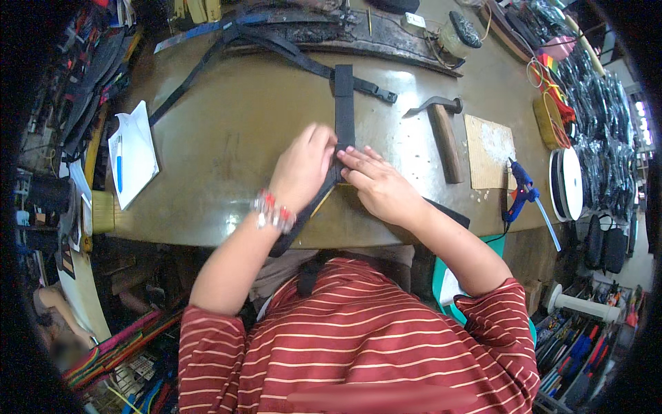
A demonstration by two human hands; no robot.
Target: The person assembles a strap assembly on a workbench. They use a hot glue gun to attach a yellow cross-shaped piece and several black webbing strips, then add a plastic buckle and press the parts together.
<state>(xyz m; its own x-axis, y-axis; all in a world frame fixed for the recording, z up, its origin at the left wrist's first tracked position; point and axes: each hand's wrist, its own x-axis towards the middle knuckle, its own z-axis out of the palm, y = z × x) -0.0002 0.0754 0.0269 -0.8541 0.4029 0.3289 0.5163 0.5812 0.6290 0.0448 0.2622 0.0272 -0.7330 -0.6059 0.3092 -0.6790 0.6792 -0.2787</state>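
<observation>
Both hands work a black webbing strap [344, 110] at the centre of the workbench [234, 138]. The left hand [301, 168] rests on the strap from the 9 o'clock side, its fingers curled and pressed down at the strap's edge; the right hand [381, 186] meets it from the 3 o'clock side, fingers extended flat and pressed on the same spot. Neither hand lifts the strap; whether anything is pinched under the fingertips cannot be determined. The flat press appears intended to hold a fold or joint in the webbing against the bench surface. From the contact point the strap runs toward 12 o'clock, where it crosses a second black strap with a buckle [380, 92], and toward 7 o'clock, where it passes off the bench edge to the person's lap. A hammer [443, 134] lies at 3 o'clock, near the right hand but apart from it, with a cardboard piece [488, 152] and a blue glue gun [520, 190] beyond. Paper sheets with a blue pen [119, 163] lie well apart at 9 o'clock.
</observation>
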